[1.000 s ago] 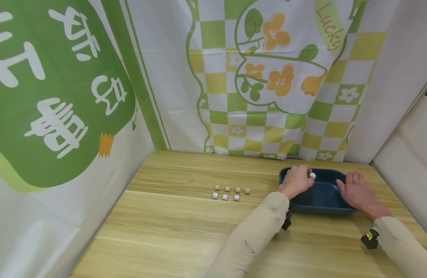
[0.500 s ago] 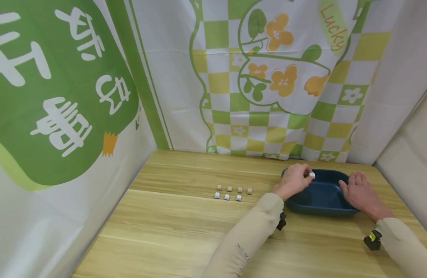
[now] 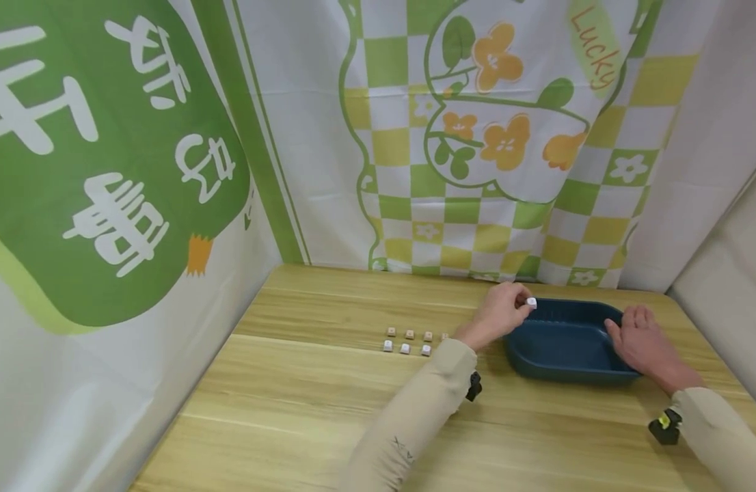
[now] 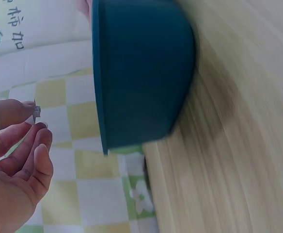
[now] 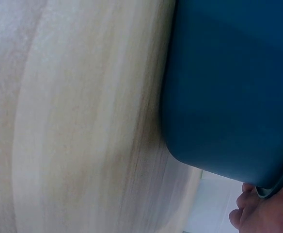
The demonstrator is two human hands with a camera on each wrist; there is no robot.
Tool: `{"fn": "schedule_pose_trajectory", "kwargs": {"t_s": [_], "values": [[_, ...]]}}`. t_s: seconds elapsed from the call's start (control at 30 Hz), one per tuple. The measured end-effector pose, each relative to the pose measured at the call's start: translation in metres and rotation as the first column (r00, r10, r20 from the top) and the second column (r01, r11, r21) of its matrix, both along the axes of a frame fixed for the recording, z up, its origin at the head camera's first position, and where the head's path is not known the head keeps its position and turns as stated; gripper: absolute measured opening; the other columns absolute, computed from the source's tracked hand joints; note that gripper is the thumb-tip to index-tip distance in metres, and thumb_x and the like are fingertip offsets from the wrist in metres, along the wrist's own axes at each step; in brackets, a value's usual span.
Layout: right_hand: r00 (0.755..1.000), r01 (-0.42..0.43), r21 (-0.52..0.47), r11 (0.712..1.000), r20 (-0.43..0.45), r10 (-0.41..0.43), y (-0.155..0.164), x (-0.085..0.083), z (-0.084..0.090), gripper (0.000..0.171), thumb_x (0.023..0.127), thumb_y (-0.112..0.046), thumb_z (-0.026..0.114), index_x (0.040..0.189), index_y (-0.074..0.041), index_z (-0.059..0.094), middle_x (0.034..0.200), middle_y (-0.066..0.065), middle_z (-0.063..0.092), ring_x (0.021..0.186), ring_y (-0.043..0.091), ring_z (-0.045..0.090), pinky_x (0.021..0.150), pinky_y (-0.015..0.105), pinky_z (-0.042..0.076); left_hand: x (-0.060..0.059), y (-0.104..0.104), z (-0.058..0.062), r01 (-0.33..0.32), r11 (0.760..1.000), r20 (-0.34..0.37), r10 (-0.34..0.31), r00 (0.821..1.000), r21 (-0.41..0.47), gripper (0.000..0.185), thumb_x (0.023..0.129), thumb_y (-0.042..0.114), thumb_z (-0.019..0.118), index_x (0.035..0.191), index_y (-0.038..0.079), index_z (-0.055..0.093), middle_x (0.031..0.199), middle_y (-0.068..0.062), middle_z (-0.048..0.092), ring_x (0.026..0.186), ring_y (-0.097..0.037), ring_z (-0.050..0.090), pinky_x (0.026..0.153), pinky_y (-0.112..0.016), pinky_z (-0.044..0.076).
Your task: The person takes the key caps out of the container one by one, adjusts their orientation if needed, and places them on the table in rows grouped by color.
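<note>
Seven small square keycap-like pieces (image 3: 415, 342) lie in two short rows on a light wooden table with pale grain (image 3: 304, 396), four tan ones behind and three white ones in front; the fourth tan piece is partly hidden by the left wrist. Hanging cloth walls close the table in: a green and white sheet with large white characters (image 3: 107, 171) on the left, and a checked green, yellow and white sheet printed with orange flowers (image 3: 489, 137) at the back. A plain white sheet (image 3: 710, 137) hangs on the right.

A dark blue oblong plastic tray (image 3: 562, 342) stands on the table to the right of the rows. The left hand (image 3: 497, 314) hovers at the tray's left rim, fingers curled, pinching one small white square piece (image 3: 531, 303) between thumb and fingertips just above the rim's far left corner. The left wrist view shows the same pinch, the piece (image 4: 36, 111) held at the fingertips (image 4: 20, 110) beside the tray's outer wall (image 4: 141, 77). The right hand (image 3: 645, 342) rests on the tray's right rim, fingers fairly straight and laid over the edge, holding nothing else. Both arms wear beige sleeves (image 3: 415, 424).
</note>
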State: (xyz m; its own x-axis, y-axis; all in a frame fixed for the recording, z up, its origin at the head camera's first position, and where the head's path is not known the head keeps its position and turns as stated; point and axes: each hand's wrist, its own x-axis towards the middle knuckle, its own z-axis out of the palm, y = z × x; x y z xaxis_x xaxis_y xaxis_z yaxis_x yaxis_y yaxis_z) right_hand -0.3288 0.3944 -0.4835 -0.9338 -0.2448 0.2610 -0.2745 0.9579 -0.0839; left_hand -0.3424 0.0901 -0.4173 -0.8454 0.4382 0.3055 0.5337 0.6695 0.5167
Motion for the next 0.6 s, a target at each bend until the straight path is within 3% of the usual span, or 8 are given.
{"fn": "schedule_pose_trajectory", "kwargs": {"t_s": [0.23,0.6], "values": [[0.997,-0.022,0.007,1.0,-0.076,0.023,-0.001,0.003,-0.001,0.056,0.108,-0.019,0.03,0.122,0.035,0.028,0.125,0.056,0.03,0.12,0.061,0.028,0.104,0.064,0.026,-0.001,-0.021,-0.004,-0.003,1.0,-0.004,0.003,1.0,0.022,0.015,0.096,0.025,0.064,0.107,0.016,0.068,0.099,0.004,0.066,0.083,0.0,0.058,0.067,-0.007,0.041],[0.997,-0.025,-0.003,1.0,-0.08,0.025,0.001,-0.002,-0.005,0.058,0.108,-0.023,0.029,0.124,0.034,0.028,0.126,0.055,0.03,0.12,0.061,0.028,0.104,0.064,0.025,0.005,-0.046,-0.007,-0.069,0.996,-0.029,0.067,0.997,-0.06,0.018,0.098,0.028,0.06,0.108,0.017,0.069,0.106,0.003,0.068,0.094,-0.008,0.063,0.076,-0.018,0.049]]}}
